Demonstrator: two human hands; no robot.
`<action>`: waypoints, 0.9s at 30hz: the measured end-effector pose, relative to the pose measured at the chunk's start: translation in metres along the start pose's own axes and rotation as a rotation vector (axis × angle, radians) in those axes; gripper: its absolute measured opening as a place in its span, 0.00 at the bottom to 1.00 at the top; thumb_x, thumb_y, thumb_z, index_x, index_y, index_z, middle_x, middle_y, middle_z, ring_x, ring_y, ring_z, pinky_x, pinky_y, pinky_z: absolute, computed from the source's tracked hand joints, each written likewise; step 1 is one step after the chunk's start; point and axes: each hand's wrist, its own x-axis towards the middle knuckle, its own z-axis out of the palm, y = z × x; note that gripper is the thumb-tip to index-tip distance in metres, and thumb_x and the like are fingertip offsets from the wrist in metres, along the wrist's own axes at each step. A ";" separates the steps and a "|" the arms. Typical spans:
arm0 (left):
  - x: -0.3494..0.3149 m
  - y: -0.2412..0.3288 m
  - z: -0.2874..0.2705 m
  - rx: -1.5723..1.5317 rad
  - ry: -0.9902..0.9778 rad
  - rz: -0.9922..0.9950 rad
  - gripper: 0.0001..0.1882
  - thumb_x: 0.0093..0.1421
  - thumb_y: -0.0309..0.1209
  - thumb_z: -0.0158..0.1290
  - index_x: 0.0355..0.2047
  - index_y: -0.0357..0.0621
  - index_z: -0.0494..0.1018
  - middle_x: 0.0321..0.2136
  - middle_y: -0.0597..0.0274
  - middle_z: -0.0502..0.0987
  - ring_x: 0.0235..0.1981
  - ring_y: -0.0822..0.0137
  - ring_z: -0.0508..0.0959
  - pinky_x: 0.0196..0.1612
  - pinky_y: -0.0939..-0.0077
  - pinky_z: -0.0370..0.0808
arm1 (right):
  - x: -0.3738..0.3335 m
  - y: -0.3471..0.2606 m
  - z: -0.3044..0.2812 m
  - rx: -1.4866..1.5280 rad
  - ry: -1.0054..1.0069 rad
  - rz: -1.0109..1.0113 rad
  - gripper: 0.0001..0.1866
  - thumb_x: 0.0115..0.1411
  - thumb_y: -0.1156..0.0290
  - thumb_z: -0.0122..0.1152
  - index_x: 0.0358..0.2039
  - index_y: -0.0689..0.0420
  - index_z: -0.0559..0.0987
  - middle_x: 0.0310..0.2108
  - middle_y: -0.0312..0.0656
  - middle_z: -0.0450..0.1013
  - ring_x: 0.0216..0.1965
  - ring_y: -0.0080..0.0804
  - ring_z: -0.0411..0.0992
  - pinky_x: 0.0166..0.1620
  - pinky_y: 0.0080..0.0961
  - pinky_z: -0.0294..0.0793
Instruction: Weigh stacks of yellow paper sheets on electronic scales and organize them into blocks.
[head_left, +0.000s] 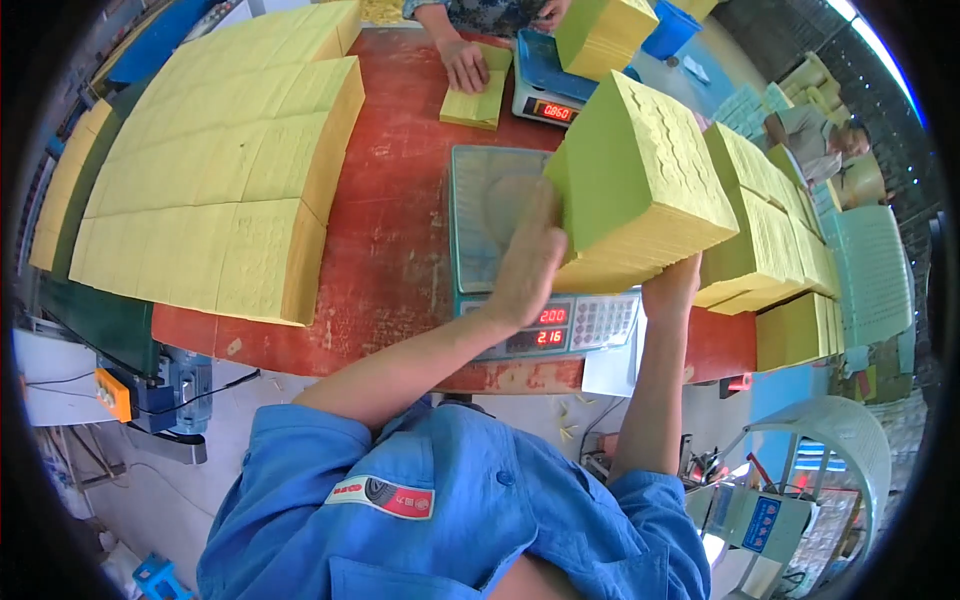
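Yellow paper, cut and pressed into a thick stack [640, 180], is gripped between the left hand [527, 262], flattened against its near-left side, and the right hand [672, 287], tucked under its near edge, probably so the loose sheets stay squared. It is held tilted above the pan of the digital scale [480, 200]. Just beyond, similar stacks [765, 235] are lined up. Farther off, a second scale [545, 85] is attended by another person's hand [463, 65].
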 end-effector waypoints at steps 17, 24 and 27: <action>-0.011 0.016 0.009 0.210 -0.030 0.210 0.34 0.70 0.38 0.39 0.66 0.26 0.43 0.67 0.32 0.44 0.69 0.39 0.47 0.69 0.59 0.47 | -0.020 0.014 0.008 0.038 0.013 0.019 0.26 0.70 0.54 0.42 0.63 0.54 0.61 0.62 0.41 0.61 0.63 0.38 0.60 0.64 0.40 0.60; -0.012 0.016 0.022 0.399 0.118 0.262 0.29 0.67 0.32 0.45 0.63 0.29 0.54 0.63 0.38 0.58 0.64 0.42 0.60 0.64 0.59 0.58 | -0.018 0.012 0.010 -0.062 -0.024 0.047 0.30 0.69 0.49 0.43 0.63 0.58 0.63 0.60 0.38 0.63 0.61 0.29 0.61 0.61 0.28 0.61; -0.017 0.022 0.022 0.539 0.163 0.306 0.28 0.66 0.32 0.47 0.62 0.29 0.57 0.61 0.38 0.62 0.61 0.42 0.64 0.61 0.58 0.63 | -0.021 -0.001 0.005 -0.102 -0.111 0.131 0.32 0.70 0.46 0.41 0.63 0.59 0.64 0.60 0.38 0.63 0.61 0.28 0.60 0.62 0.27 0.58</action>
